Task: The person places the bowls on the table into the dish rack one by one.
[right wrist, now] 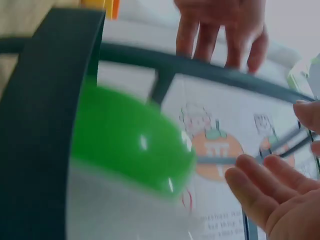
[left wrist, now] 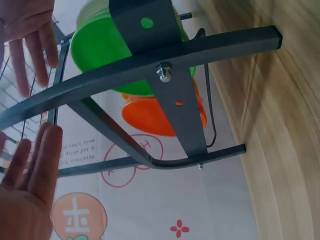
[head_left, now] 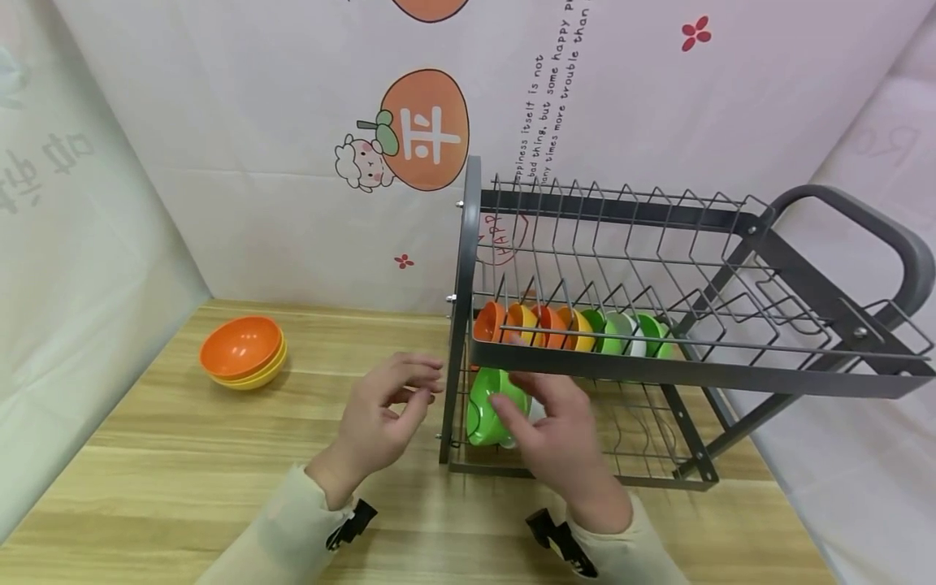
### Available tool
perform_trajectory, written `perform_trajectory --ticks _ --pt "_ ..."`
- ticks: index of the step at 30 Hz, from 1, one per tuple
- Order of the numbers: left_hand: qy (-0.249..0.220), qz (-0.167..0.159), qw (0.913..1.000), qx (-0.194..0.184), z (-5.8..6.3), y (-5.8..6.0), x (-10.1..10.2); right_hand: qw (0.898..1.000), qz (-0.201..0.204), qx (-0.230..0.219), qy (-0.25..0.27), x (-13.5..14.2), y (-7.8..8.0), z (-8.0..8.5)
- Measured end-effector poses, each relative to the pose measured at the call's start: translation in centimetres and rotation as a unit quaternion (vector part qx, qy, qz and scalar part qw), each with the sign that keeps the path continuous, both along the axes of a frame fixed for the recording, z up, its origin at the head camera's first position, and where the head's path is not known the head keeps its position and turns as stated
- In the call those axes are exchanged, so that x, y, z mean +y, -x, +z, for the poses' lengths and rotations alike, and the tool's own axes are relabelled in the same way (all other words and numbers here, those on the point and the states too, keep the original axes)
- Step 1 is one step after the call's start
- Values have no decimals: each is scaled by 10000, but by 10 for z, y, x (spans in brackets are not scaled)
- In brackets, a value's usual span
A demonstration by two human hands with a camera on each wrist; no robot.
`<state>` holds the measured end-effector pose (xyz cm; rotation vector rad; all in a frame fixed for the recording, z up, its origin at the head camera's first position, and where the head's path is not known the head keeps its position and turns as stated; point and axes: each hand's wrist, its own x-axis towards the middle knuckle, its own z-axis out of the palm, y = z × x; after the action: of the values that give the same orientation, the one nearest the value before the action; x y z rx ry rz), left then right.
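In the head view, my left hand (head_left: 391, 410) hovers just left of a dark metal dish rack (head_left: 702, 375), fingers loosely bent and holding nothing. My right hand (head_left: 559, 431) is at the rack's front, thumb and fingers apart, close to a green bowl (head_left: 481, 418) that stands tilted at the left end of the lower tier. A white bowl partly shows behind it. In the left wrist view, an orange bowl (left wrist: 150, 116) sits beyond the green bowl (left wrist: 97, 47). The right wrist view shows the green bowl (right wrist: 130, 140) blurred, with a gap to my right fingers.
Left on the wooden table (head_left: 146, 479), an orange bowl (head_left: 240, 348) is stacked on yellow ones (head_left: 266, 375). Several orange, yellow, green and white bowls (head_left: 552, 325) form a row, seen through the upper tier's wires. A curved handle (head_left: 877, 223) juts out at the rack's right.
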<state>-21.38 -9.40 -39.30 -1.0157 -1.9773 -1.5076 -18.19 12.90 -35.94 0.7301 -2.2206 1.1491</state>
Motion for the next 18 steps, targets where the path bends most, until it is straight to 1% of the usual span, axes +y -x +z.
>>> perform_trajectory --ticks 2,4,7,10,12,14,15,18 --pt "-23 355 9977 -572 0 1 -3 9996 253 74 42 -12 1 -3" --pt "110 778 9904 -1137 1 2 -7 9992 402 50 21 -22 1 -6" --pt "409 1457 9717 -1815 2 6 -13 9977 665 -99 75 -34 3 -10" --pt "668 1925 9495 -2386 3 9 -19 9948 958 -252 247 -42 4 -12" --pt "792 2052 9362 -2743 3 12 -24 9931 1089 -279 325 -46 5 -11" --pt "847 2045 9262 -3053 3 13 -28 9933 1098 -211 295 -47 7 -12" --pt "855 2012 9224 -3185 3 14 -30 9942 1035 -168 238 -48 8 -13" --pt "843 1890 9167 -3417 2 15 -35 9963 852 -55 45 -48 10 -16"
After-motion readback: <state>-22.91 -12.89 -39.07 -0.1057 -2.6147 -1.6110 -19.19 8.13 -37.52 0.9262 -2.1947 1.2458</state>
